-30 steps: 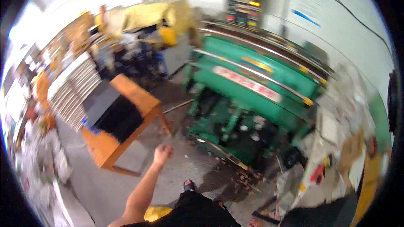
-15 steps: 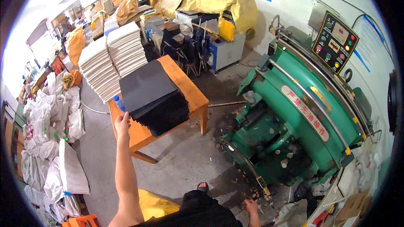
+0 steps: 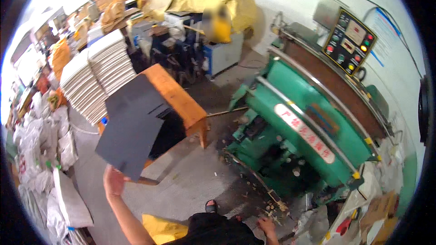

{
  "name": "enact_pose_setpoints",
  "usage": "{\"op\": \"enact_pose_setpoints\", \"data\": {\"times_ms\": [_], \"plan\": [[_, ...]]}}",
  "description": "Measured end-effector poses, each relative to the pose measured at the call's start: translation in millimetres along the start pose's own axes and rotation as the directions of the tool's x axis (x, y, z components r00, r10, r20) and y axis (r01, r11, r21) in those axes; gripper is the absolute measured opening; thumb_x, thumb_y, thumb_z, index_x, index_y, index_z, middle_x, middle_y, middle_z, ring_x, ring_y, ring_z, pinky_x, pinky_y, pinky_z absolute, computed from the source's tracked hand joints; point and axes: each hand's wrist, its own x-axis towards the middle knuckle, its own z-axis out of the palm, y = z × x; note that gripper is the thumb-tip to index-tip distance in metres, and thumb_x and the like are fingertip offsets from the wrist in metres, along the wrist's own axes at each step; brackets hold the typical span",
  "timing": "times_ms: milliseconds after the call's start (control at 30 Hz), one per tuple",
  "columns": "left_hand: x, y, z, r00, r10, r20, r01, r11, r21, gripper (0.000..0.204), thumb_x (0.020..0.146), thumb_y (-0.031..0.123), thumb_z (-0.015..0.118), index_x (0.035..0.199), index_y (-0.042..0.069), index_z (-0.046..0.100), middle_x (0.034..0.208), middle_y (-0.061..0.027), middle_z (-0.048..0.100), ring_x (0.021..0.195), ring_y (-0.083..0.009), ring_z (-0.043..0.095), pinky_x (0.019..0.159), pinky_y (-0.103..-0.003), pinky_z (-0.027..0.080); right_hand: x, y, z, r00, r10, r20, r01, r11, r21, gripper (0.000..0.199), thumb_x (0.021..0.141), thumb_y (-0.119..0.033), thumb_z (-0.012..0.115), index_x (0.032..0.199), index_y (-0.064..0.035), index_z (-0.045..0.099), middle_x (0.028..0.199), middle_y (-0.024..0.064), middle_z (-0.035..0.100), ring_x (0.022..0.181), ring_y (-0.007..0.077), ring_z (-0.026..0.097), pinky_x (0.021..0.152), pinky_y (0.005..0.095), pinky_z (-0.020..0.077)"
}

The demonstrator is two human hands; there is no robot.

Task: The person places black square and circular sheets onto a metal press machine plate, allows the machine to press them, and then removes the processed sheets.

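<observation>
My left hand [image 3: 116, 182] pinches the near edge of a black sheet [image 3: 129, 143], its fingers partly hidden under it. The sheet sticks out over the near left side of a stack of black sheets [image 3: 171, 129] and covers part of it. That stack rests on an orange wooden table [image 3: 175, 93]. Low at the right, my right hand [image 3: 267, 227] hangs beside my dark clothing with its fingers loosely apart and nothing visible in it. A green press-like machine [image 3: 290, 100] stands beyond it on the right.
Tall piles of off-white sheets [image 3: 97, 70] stand behind the table. White sacks [image 3: 43, 136] line the left. A control panel [image 3: 349, 41] is mounted above the machine. Cardboard [image 3: 379, 211] lies at the lower right, and debris covers the floor by the machine.
My left hand has drawn the top black sheet off the stack toward me and leftward. A brown surface now shows behind the machine's green front. The view has shifted right.
</observation>
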Motion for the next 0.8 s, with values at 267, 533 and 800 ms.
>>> {"op": "enact_pose_setpoints", "data": {"times_ms": [267,533,800], "plan": [[69.4,3.4,85.0,0.935,0.349,-0.065,-0.319,0.907,0.276,0.034,0.09,0.015,0.06,0.122,0.007,0.051,0.106,-0.0082,0.06,0.1,-0.0233,0.059,0.084,-0.038,0.05,-179.1,-269.2,-120.2,0.69,-0.707,-0.157,0.705,0.607,0.366,0.03,0.097,-0.019,0.058,0.121,-0.0012,0.06,0.11,0.0067,0.067,0.103,0.0161,0.062,0.091,0.0313,0.0486],[-21.1,-145.4,233.0,0.839,-0.44,0.32,0.327,0.878,0.349,0.038,0.085,0.007,0.062,0.122,0.007,0.054,0.098,-0.0023,0.064,0.072,-0.0125,0.059,0.055,-0.024,0.047,10.2,-259.9,-290.1,0.835,-0.124,-0.536,0.528,0.455,0.718,0.04,0.09,-0.025,0.065,0.117,0.0042,0.059,0.104,0.01,0.064,0.091,0.021,0.064,0.082,0.0282,0.0508],[-98.5,-229.0,263.0,0.539,-0.787,0.299,0.643,0.614,0.457,0.037,0.091,0.002,0.053,0.128,0.001,0.049,0.093,-0.0087,0.065,0.058,-0.0115,0.057,0.046,-0.023,0.047,136.9,-274.5,-283.4,0.938,0.088,-0.334,0.245,0.512,0.823,0.029,0.081,-0.018,0.069,0.102,0.0011,0.061,0.081,0.0113,0.063,0.067,0.0231,0.06,0.061,0.0378,0.049]]}}
